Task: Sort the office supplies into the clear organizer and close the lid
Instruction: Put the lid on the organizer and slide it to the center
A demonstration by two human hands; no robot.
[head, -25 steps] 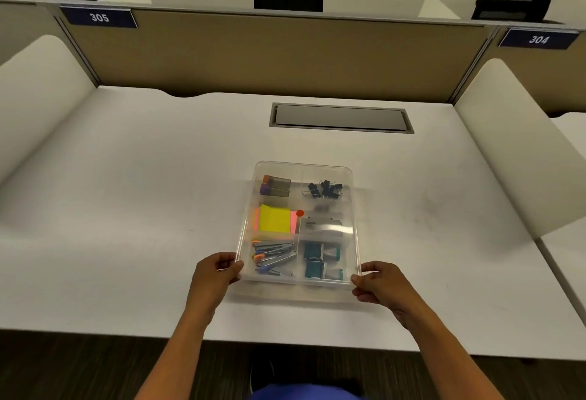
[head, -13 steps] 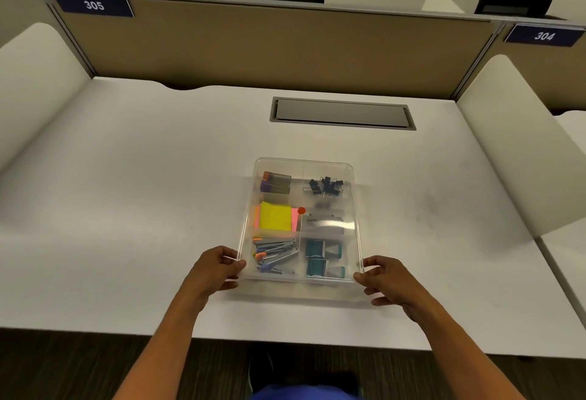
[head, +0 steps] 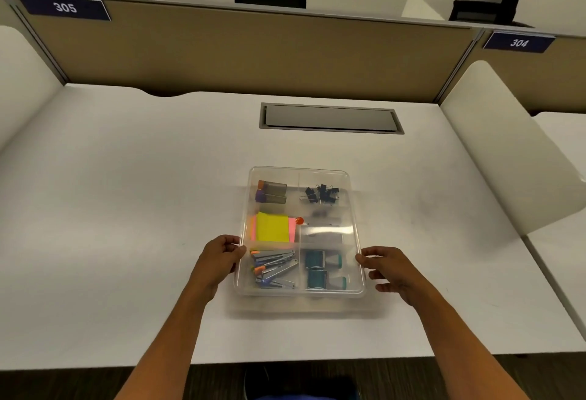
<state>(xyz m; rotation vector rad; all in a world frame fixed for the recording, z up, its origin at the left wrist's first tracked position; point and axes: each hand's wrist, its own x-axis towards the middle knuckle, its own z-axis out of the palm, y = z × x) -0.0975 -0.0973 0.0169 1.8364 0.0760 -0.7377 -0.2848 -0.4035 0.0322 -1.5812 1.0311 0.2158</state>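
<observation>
Lid (head: 329, 234) laid over organizer (head: 244, 273) at mid-bench (head: 126, 209), closing step in hand; left hand (head: 218, 260) curled, pinching left rim; right hand (head: 388, 268) at right rim, fingers loosely spread, touching the edge. Inside, by compartment: capped tubes (head: 272, 192) far left, binder clips (head: 322, 193) far right, sticky notes (head: 273, 227) mid left, staplers (head: 274, 268) near left, teal stamps (head: 323, 269) near right; mid-right contents too blurred to tell. Next, likely: even downward press along both edges until seated, without sliding the box.
</observation>
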